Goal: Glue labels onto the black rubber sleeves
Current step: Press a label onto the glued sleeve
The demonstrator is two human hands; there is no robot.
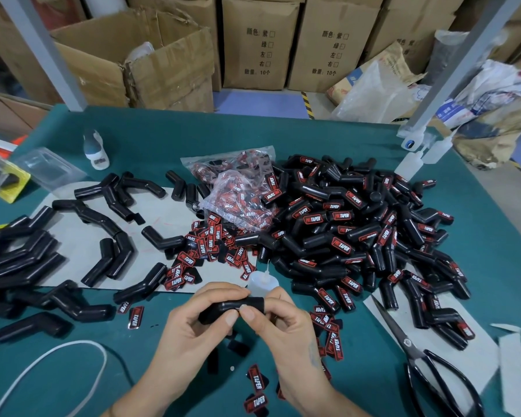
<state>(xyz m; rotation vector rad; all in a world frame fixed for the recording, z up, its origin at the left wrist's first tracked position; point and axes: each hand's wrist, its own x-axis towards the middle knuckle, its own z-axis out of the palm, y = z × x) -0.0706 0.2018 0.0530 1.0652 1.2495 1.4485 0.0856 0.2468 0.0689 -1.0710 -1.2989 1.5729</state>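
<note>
Gripping sleeve (pixel 232 308), near table edge (pixel 73 410).

Desk (pixel 283 136): covered in green felt.
Right half: heaped with labelled sleeves (pixel 358 230).
Left half: unlabelled sleeves (pixel 27 260) are spread over and beside a grey sheet (pixel 157 212).
Centre: bags of labels (pixel 238 188) are laid, loose labels (pixel 205 245) scattered below.
Near edge: a glue bottle (pixel 260 282), scissors (pixel 427 359) and a white cord (pixel 57 353) are placed.
Far left: a white bottle (pixel 96 150) is stood.
</note>
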